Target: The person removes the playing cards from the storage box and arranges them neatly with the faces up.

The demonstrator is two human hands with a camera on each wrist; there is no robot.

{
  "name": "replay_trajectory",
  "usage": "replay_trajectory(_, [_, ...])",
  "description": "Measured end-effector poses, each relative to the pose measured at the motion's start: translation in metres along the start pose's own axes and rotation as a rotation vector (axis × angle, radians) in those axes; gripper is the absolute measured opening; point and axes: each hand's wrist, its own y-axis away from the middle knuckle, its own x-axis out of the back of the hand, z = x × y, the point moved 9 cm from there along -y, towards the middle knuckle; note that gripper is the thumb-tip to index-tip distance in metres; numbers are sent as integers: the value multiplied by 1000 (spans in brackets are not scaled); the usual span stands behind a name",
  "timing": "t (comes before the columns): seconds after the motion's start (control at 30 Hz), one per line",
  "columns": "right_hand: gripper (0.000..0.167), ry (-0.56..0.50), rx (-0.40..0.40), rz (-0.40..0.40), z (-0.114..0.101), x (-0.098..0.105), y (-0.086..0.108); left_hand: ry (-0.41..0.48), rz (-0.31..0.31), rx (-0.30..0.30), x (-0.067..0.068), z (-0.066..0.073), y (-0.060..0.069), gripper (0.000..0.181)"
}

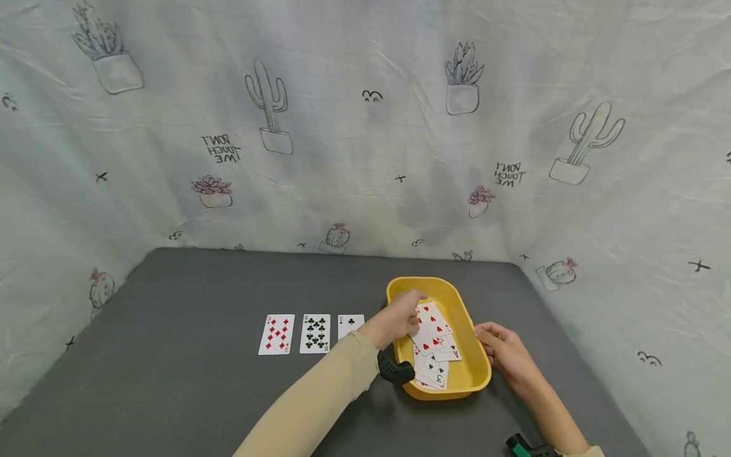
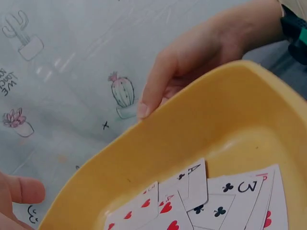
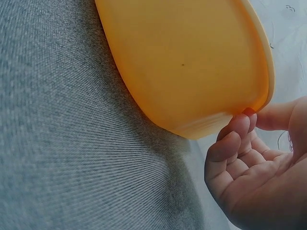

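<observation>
The heart card (image 1: 431, 325) is lying in the bin (image 1: 466, 368), near the right edge of the surface (image 1: 188, 355), just right of the nearer left hand (image 1: 397, 314); whether its parted fingers (image 1: 419, 295) are gripping it, I cannot tell. The right hand (image 1: 510, 355) is pinching the bin.

- 1 grey tabletop (image 1: 188, 330)
- 1 yellow tray (image 1: 471, 374), near tabletop's right edge
- 3 row cards (image 1: 315, 334), between tray and tabletop's left edge
- at least 5 tray cards (image 1: 432, 328); overlap, exact count can't tell
- 1 left hand (image 1: 402, 312), 1 right hand (image 1: 505, 350)
- 2 black wrist devices (image 1: 395, 369), 1 per arm
- 2 lettering prints (image 1: 221, 150) on cloth (image 1: 400, 139) beyond tabletop's far edge
</observation>
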Motion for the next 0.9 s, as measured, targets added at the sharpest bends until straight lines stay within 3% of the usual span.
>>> replay_trajectory(0.33, [37, 3, 17, -1, -1, -1, 1, 49, 27, 27, 0, -10, -12, 60])
replay_trajectory(0.67, [34, 1, 15, 1, 1, -1, 0, 224, -98, 159, -14, -28, -14, 63])
replay_trajectory(0.77, [35, -7, 10, 4, 3, 0, -1, 233, -102, 155, -14, -28, -15, 62])
replay_trajectory(0.9, [35, -4, 6, 7, 4, 1, -1, 177, -90, 113, -13, -26, -15, 61])
